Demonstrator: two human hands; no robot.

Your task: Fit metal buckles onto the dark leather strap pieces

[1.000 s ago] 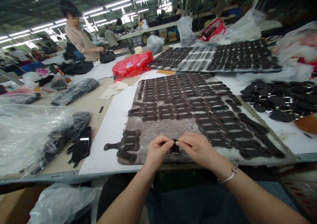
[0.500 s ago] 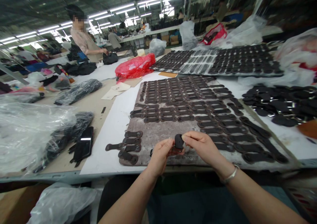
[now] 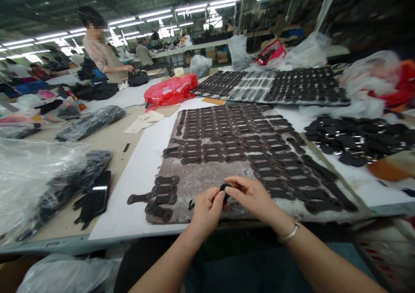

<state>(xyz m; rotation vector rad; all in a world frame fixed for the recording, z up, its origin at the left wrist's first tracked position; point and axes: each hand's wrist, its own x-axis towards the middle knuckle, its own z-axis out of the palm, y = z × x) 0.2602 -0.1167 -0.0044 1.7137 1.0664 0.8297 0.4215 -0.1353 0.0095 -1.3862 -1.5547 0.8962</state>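
Note:
Near the front edge of a grey board [image 3: 194, 176], my left hand [image 3: 207, 206] pinches a small black leather piece [image 3: 226, 187]. My right hand [image 3: 248, 194] grips the upper end of the same piece between thumb and fingers. The fingers cover most of it. Rows of dark strap pieces [image 3: 210, 158] lie flat on the board behind and to the right of my hands. A few more straps [image 3: 166, 189] sit at its front left corner, one sticking out past the edge.
Black pieces with metal rings [image 3: 353, 137] are heaped on the right. A second filled board [image 3: 275, 85] and a red plastic bag [image 3: 170, 89] lie behind. On the left are a phone [image 3: 97, 195] and clear plastic bags [image 3: 35, 167]. A person [image 3: 103, 55] stands at the back left.
My hands have come closer together, and the black piece, which stood upright and showed its flat face, is now mostly covered by my fingers. The whole view has shifted slightly.

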